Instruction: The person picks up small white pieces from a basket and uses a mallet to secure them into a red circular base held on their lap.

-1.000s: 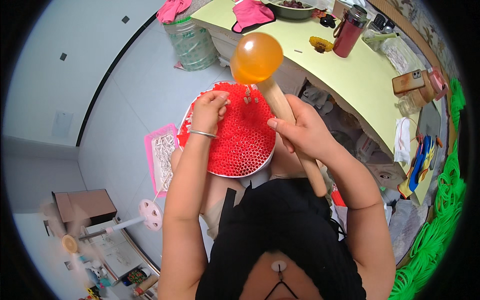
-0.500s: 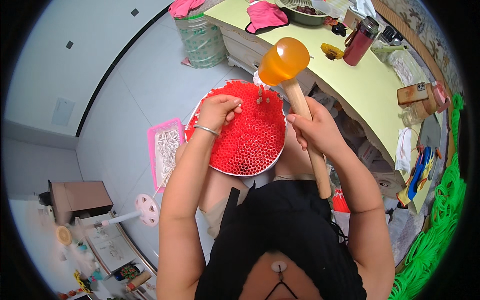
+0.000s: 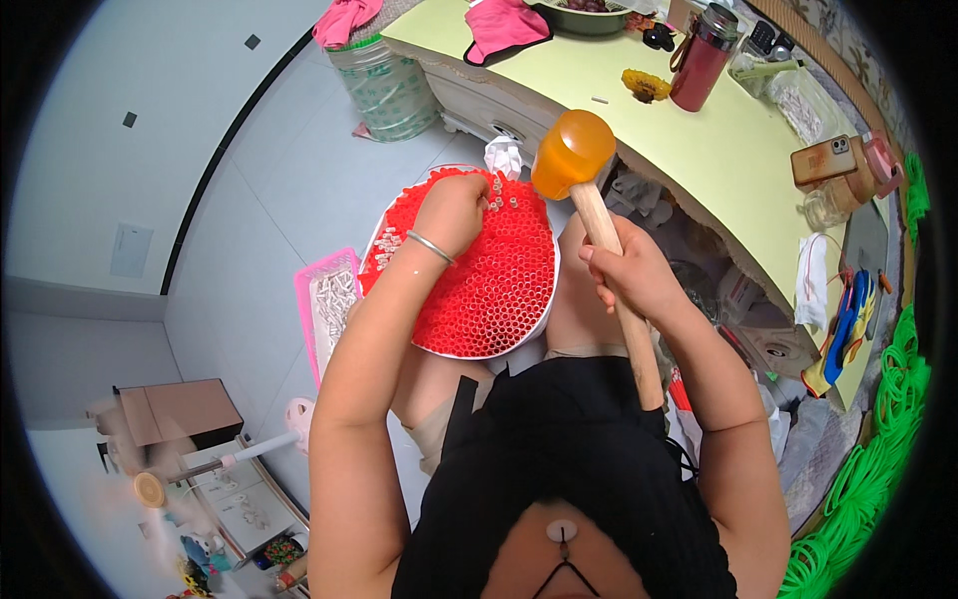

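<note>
A round white tub [image 3: 547,321] between my knees is packed with red tubes [image 3: 486,285] standing on end, their open mouths upward. Small white plugs [image 3: 498,188] stick up from several tubes at the far side, and more show at the left edge. My left hand [image 3: 454,212], with a bangle at the wrist, is closed in a pinch beside the far plugs; its fingertips and anything in them are hidden. My right hand [image 3: 636,265] grips the wooden handle of a mallet [image 3: 574,152], whose orange head is raised near the tub's far right side.
A pink basket [image 3: 302,299] of white pieces stands left of the tub. The yellow-green table [image 3: 689,170] on the right bears a dark red flask [image 3: 706,60], a phone [image 3: 823,160] and gloves [image 3: 843,329]. Green cord [image 3: 868,479] lies along the right edge.
My left hand has moved away from me to the far plugs, its fingertips now hidden. The mallet head has come down a little, still in my right hand. The whole view has shifted slightly.
</note>
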`<state>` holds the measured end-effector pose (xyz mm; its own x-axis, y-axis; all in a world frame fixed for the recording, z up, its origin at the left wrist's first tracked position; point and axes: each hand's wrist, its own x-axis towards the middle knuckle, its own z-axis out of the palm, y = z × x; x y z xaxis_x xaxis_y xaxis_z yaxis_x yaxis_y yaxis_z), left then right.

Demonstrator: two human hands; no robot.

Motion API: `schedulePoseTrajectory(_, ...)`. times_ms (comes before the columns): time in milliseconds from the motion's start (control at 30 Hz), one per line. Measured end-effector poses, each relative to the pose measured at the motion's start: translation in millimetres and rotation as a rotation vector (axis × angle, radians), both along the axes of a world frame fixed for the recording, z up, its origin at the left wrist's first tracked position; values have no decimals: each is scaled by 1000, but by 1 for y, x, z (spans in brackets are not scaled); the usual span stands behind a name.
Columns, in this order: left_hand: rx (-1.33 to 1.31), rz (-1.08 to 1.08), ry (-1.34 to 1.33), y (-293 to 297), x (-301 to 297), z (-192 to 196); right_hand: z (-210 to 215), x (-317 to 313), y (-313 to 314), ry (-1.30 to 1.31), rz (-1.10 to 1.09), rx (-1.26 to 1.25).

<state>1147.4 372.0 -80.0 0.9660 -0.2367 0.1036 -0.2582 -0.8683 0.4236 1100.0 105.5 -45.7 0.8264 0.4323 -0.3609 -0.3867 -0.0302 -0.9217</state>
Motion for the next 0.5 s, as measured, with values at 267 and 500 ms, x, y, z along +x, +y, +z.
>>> schedulePoseTrajectory(267, 187, -54, -39, -15, -4, 5, -2, -6, 4, 8, 10, 15)
schedulePoseTrajectory(500, -358, 164, 43, 2, -17, -3, 15, -3, 25, -128, 137, -101)
